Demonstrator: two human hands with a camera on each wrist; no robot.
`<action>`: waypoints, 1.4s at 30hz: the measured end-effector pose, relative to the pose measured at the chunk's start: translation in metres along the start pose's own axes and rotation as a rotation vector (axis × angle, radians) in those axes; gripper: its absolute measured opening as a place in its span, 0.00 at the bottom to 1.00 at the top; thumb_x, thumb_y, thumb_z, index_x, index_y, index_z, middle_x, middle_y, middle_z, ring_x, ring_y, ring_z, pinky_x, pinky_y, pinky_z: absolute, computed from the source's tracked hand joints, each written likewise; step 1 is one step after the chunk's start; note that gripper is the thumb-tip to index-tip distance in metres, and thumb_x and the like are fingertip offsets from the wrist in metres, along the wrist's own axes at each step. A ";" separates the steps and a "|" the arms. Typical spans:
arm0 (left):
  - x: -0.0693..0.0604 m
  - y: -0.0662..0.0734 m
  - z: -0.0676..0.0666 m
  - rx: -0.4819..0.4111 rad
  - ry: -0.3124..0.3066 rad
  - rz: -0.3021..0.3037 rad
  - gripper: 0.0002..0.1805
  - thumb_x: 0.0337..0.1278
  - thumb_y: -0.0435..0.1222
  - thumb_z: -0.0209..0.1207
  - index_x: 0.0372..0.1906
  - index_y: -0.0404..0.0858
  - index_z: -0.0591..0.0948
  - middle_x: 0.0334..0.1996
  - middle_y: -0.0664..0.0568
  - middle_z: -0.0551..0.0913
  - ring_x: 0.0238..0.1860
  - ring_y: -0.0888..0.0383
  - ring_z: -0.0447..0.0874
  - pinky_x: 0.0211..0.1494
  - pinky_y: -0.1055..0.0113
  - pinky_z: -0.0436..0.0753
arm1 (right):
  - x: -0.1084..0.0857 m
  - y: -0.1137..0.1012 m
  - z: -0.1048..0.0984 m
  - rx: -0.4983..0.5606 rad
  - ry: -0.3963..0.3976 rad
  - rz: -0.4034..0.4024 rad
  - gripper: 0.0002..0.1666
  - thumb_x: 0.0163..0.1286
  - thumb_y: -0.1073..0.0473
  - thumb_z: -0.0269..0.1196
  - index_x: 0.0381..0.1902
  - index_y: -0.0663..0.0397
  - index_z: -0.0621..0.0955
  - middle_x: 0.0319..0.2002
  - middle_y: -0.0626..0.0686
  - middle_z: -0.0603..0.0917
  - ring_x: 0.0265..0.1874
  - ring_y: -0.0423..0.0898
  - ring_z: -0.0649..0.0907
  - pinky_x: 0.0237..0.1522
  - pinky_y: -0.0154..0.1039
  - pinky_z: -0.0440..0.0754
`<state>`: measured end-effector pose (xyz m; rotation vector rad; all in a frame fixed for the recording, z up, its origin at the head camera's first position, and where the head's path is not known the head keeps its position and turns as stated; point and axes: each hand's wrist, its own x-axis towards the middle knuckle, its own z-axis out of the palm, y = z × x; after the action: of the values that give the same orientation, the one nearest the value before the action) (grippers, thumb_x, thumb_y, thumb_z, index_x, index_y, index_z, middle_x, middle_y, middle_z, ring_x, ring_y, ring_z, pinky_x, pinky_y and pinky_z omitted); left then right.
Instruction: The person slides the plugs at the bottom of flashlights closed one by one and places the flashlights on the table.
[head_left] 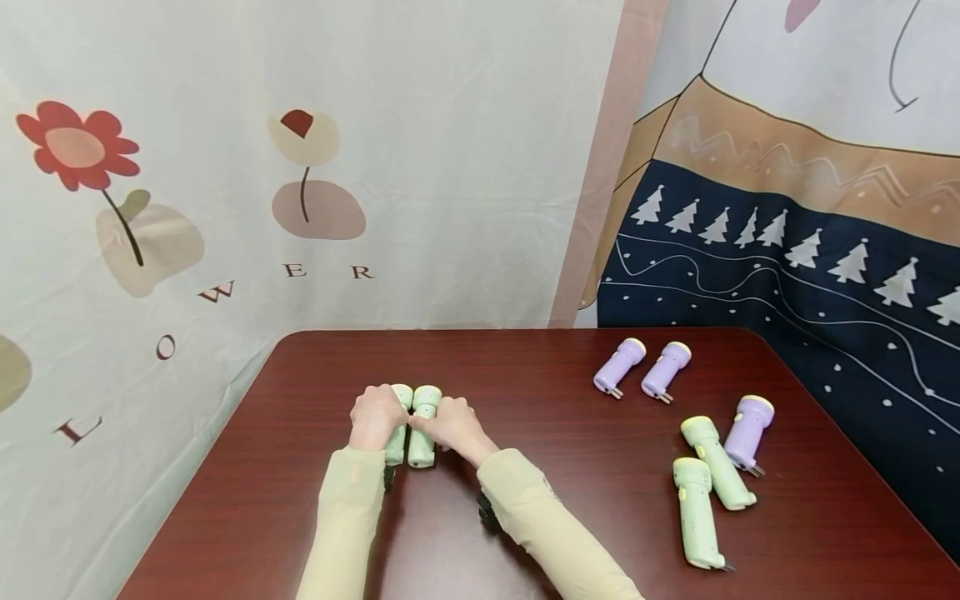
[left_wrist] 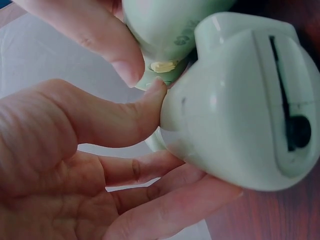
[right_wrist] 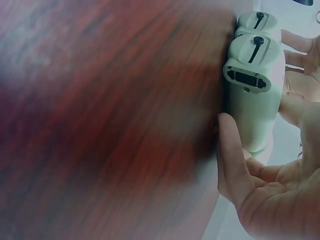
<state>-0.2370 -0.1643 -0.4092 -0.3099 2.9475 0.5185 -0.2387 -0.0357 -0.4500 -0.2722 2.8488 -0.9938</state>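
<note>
Paired flashlights: the left green flashlight (head_left: 395, 450) and the right green flashlight (head_left: 422, 450) lie side by side on the table (head_left: 540, 400), left of its middle, nearer the far edge, with their yellow heads toward that edge.
Left hand (head_left: 377, 418): holds the left green flashlight between thumb and fingers.
Right hand (head_left: 455, 428): grips the right green flashlight, thumb over its top, fingers along its outer side.
Tail ends: the right wrist view shows a black slide on each and, on the nearer one, a dark recess with no prongs standing out.
Far right corner: two purple flashlights (head_left: 620, 367) lie near it, apart from each other, prongs out.
Right edge: a third purple flashlight (head_left: 748, 433) lies near it, beside an angled green flashlight (head_left: 718, 462); a lower green flashlight (head_left: 699, 517) lies just nearer, prongs out.
Done so far: the pair looks nearly level and parallel, so this alignment seems almost complete.
Left over: five flashlights on the right lie unaligned; whether they belong to this row, I cannot tell.
</note>
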 end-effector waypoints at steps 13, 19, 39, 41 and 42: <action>-0.001 -0.003 0.000 -0.011 0.033 0.016 0.21 0.42 0.38 0.65 0.38 0.24 0.80 0.39 0.29 0.82 0.39 0.34 0.82 0.33 0.46 0.82 | -0.005 0.003 -0.010 -0.045 0.014 -0.021 0.28 0.59 0.33 0.60 0.20 0.53 0.76 0.20 0.53 0.79 0.19 0.47 0.77 0.20 0.38 0.71; -0.001 -0.004 -0.001 -0.015 0.035 0.019 0.14 0.41 0.34 0.60 0.33 0.26 0.80 0.37 0.30 0.82 0.36 0.36 0.82 0.30 0.48 0.81 | 0.005 0.020 -0.033 -0.105 0.099 0.011 0.25 0.63 0.37 0.59 0.27 0.54 0.77 0.28 0.56 0.83 0.27 0.54 0.83 0.26 0.43 0.77; -0.001 -0.004 0.001 -0.024 0.044 0.020 0.12 0.39 0.33 0.61 0.30 0.27 0.80 0.36 0.31 0.82 0.35 0.37 0.82 0.30 0.48 0.81 | 0.029 0.144 -0.166 -0.308 0.357 0.246 0.31 0.66 0.47 0.56 0.45 0.76 0.76 0.45 0.75 0.80 0.42 0.68 0.82 0.42 0.59 0.79; -0.002 -0.003 0.001 -0.021 0.049 0.020 0.11 0.39 0.33 0.60 0.29 0.28 0.80 0.37 0.31 0.82 0.35 0.37 0.82 0.30 0.48 0.81 | 0.029 0.154 -0.174 -0.325 0.361 0.297 0.33 0.66 0.47 0.55 0.48 0.77 0.74 0.46 0.75 0.80 0.43 0.68 0.82 0.41 0.59 0.79; -0.002 -0.003 0.001 -0.019 0.050 0.020 0.11 0.39 0.33 0.60 0.29 0.28 0.80 0.37 0.31 0.82 0.35 0.37 0.82 0.30 0.48 0.81 | 0.028 0.159 -0.177 -0.326 0.357 0.327 0.33 0.66 0.47 0.54 0.50 0.77 0.73 0.47 0.75 0.79 0.43 0.67 0.81 0.40 0.59 0.79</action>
<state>-0.2344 -0.1662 -0.4105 -0.3003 2.9980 0.5500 -0.3162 0.1878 -0.4127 0.3758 3.2184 -0.5596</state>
